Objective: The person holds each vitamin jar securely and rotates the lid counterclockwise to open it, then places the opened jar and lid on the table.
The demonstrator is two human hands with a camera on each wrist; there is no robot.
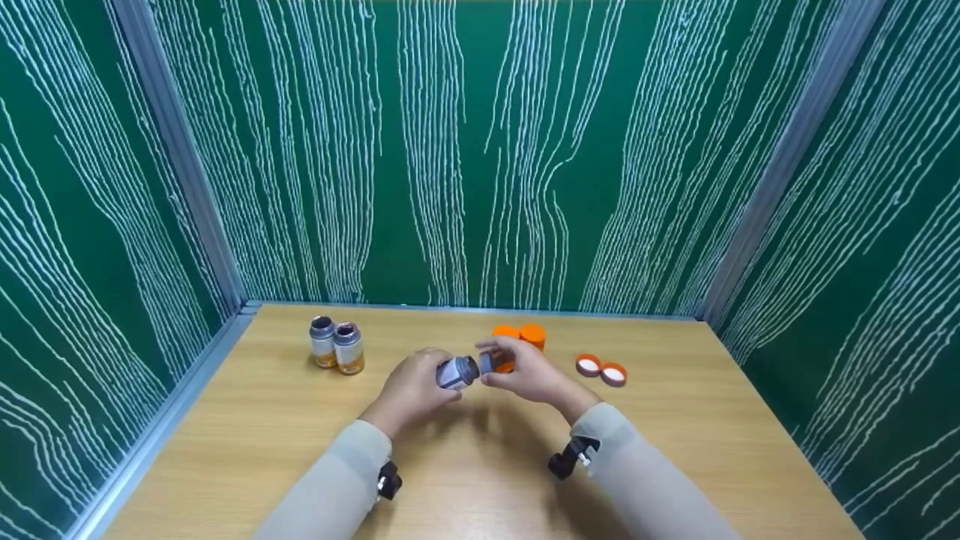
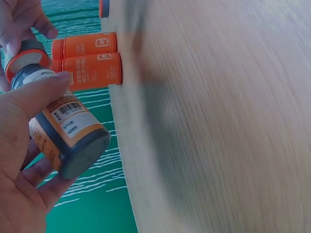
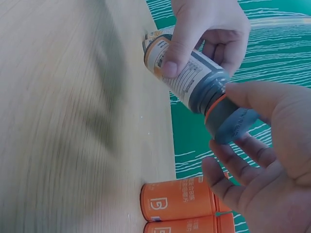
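Note:
My left hand (image 1: pixel 414 386) grips a dark grey bottle (image 2: pixel 73 126) with a white and orange label, tilted above the table. Its open neck points toward my right hand (image 1: pixel 529 369). Between thumb and fingers, that right hand pinches a dark grey screw cap (image 3: pixel 231 119) with an orange rim. In the left wrist view the cap's pale inside shows, tilted at the bottle's mouth; whether the two touch, I cannot tell. Just behind the right hand stand two orange canisters (image 3: pixel 177 200), partly hidden by it in the head view.
Two uncapped bottles (image 1: pixel 349 352) stand side by side at the back left of the wooden table (image 1: pixel 300 442). To the right lie two caps (image 1: pixel 613 374), white insides up. Green panels (image 1: pixel 480 150) with white wavy lines and grey posts (image 1: pixel 780 172) enclose the table.

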